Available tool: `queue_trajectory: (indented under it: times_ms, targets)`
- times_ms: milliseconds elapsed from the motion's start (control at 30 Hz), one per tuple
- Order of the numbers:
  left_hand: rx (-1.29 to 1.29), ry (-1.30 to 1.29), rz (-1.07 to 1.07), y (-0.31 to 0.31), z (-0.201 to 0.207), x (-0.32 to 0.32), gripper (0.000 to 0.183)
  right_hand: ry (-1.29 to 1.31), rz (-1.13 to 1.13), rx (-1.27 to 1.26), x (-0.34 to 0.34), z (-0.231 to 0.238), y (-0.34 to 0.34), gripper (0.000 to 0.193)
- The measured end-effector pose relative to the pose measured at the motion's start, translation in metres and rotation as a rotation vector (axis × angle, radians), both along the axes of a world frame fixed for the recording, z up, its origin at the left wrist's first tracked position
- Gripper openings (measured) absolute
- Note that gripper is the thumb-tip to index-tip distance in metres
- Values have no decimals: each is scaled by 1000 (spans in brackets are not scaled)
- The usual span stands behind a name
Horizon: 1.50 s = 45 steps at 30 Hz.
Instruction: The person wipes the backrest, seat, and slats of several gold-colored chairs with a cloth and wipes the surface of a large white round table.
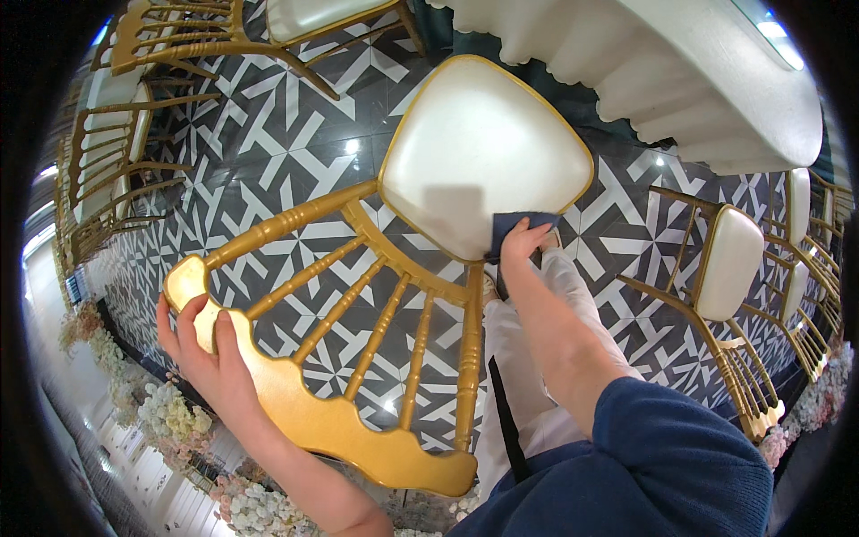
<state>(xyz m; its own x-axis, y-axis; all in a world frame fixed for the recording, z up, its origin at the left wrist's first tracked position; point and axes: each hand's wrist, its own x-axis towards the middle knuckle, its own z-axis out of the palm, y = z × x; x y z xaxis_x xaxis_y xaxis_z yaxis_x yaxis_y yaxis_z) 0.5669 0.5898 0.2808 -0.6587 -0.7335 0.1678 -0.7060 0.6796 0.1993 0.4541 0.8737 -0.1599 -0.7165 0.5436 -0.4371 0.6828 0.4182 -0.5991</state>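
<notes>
A gold chair (344,438) with a spindled back stands right in front of me, its white padded seat (483,143) edged in gold. My left hand (208,345) grips the top rail of the backrest near its left end, fingers curled over the edge. Under my right hand (523,242) is a dark blue cloth (512,231), pressed against the near right edge of the seat. Part of the cloth is hidden beneath the fingers.
A round table with a pleated white cloth (591,54) stands at the far right. More gold chairs are at the left (134,152) and the right (729,259). Pale flowers (174,421) line the lower left. The floor (295,134) has a black-and-white geometric pattern.
</notes>
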Motion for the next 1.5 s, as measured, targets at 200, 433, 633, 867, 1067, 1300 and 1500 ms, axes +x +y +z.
queue_trajectory:
  times_ms: [200,433,633,867,1067,1300,1500]
  targets:
    - [46,45,21,1,1,-1,23,-447,-51,-211,48,19,-48,83]
    - [37,62,9,2,0,-8,23,-600,305,-541,40,16,12,20]
    - [53,53,77,6,4,0,23,135,951,-148,-88,84,48,35]
    - [17,32,74,2,1,-11,22,511,1099,314,-149,41,-1,29]
    - [-46,-20,79,3,2,-10,22,499,1873,38,-71,48,-19,33]
    - [-23,-17,106,3,2,-7,23,569,1732,39,-193,47,-5,30]
    - [0,17,120,6,4,-12,26,540,1375,373,-299,26,-52,42]
